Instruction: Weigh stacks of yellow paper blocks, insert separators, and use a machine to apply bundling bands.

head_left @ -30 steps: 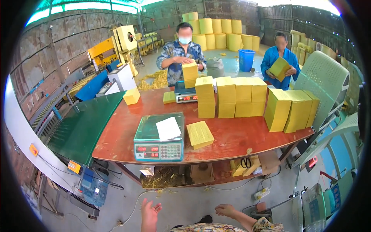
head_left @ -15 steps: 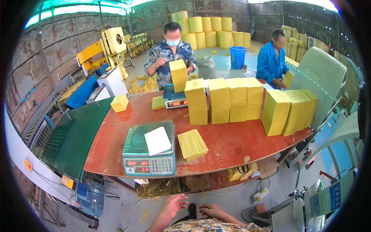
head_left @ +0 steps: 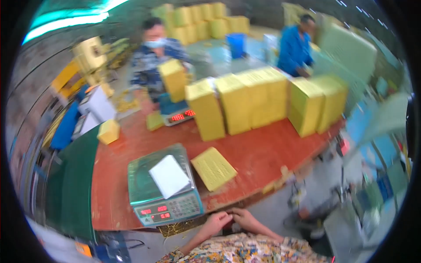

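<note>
My left hand [head_left: 215, 224] and my right hand [head_left: 245, 219] meet just off the near edge of the red table [head_left: 144, 136]. Their fingers are curled in, with the fingertips touching, and no object shows in either one. Closest to them on the table is a digital scale [head_left: 137, 175] with a white sheet [head_left: 169, 176] lying slanted on its plate. Beside the scale lies a low stack of yellow paper [head_left: 214, 168] with an embossed top. The picture is smeared by motion.
Tall yellow paper stacks [head_left: 258, 101] line the table's far side. Across it, a masked person [head_left: 153, 65] handles a yellow stack [head_left: 173, 81] at a second scale [head_left: 179, 117]. Another person in blue [head_left: 291, 50] stands far right. A green surface [head_left: 72, 184] adjoins the left end.
My hands have come together from apart, moving up to the table edge, and their fingers have curled in. My view has tilted and shifted. The masked person's hand has lowered.
</note>
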A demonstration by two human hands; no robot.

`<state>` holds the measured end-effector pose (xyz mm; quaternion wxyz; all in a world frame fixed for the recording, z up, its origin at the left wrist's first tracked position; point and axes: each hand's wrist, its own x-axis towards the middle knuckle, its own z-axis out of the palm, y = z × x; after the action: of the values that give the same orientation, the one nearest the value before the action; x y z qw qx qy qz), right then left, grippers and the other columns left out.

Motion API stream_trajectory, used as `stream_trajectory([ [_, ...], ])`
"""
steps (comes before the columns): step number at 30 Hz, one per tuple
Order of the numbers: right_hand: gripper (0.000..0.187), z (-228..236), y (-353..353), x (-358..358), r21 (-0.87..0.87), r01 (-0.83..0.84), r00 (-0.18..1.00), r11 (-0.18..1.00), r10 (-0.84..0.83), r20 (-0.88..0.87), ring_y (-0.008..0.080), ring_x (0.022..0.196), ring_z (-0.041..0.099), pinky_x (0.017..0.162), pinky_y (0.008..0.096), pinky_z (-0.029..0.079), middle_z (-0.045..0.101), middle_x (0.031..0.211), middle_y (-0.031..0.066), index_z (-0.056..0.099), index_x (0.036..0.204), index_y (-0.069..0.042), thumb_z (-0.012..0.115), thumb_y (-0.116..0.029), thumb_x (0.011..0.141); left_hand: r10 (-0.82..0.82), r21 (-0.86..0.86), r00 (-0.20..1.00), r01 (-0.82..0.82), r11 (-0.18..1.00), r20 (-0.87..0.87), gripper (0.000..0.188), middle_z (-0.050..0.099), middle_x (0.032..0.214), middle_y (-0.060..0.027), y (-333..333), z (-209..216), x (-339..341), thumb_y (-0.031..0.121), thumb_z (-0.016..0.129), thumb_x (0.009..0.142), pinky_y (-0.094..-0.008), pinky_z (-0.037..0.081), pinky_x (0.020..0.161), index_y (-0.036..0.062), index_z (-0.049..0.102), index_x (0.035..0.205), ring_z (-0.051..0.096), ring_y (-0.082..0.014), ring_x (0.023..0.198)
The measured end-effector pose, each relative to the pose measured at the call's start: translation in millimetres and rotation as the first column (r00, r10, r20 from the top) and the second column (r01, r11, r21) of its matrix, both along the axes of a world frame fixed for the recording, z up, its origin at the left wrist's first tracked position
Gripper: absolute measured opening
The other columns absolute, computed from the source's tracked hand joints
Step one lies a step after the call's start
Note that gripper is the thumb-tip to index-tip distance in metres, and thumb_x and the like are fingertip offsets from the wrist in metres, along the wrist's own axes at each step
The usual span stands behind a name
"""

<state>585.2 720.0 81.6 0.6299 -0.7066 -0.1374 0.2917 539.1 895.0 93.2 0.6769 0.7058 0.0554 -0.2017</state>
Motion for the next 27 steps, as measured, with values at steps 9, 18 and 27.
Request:
stream_trajectory([
  [9,0.028,9,-16,16,0.038,0.191,0.98,0.981,-0.189,-0.056,0.0166,0.085,0.066,0.079,0.0317,0.053,0.07,0.093,0.0118,0.063,0.114,0.001,0.051,-0.011,0.092,-0.139,-0.105,0.983,0.127,0.986,-0.116,0.023,0.066,0.08,-0.0067,-13,11,48,0.018,0.054,0.099,-0.0282,0.05,0.069,-0.0011,0.063,0.091,0.061,-0.0131,0.072],
  [18,0.025,24,-70,69,0.054,0.161,0.982,0.985,-0.155,-0.103,0.0152,0.082,0.064,0.076,0.0308,0.052,0.068,0.089,0.01,0.064,0.11,0.002,0.051,-0.009,0.092,-0.088,-0.026,0.993,0.086,0.996,-0.078,0.02,0.065,0.079,-0.0027,-69,34,91,0.016,0.056,0.098,-0.026,0.049,0.068,-0.0002,0.063,0.088,0.059,-0.0092,0.073],
  [27,0.023,14,-171,175,0.157,0.163,0.978,0.974,-0.18,0.102,0.0115,0.073,0.061,0.07,0.0291,0.052,0.066,0.08,0.0057,0.065,0.109,0.0,0.055,-0.015,0.094,0.046,0.048,0.994,-0.051,0.998,0.096,0.02,0.067,0.081,-0.0055,-147,85,211,0.014,0.053,0.098,-0.0255,0.05,0.071,0.0009,0.063,0.086,0.061,-0.0107,0.072],
])
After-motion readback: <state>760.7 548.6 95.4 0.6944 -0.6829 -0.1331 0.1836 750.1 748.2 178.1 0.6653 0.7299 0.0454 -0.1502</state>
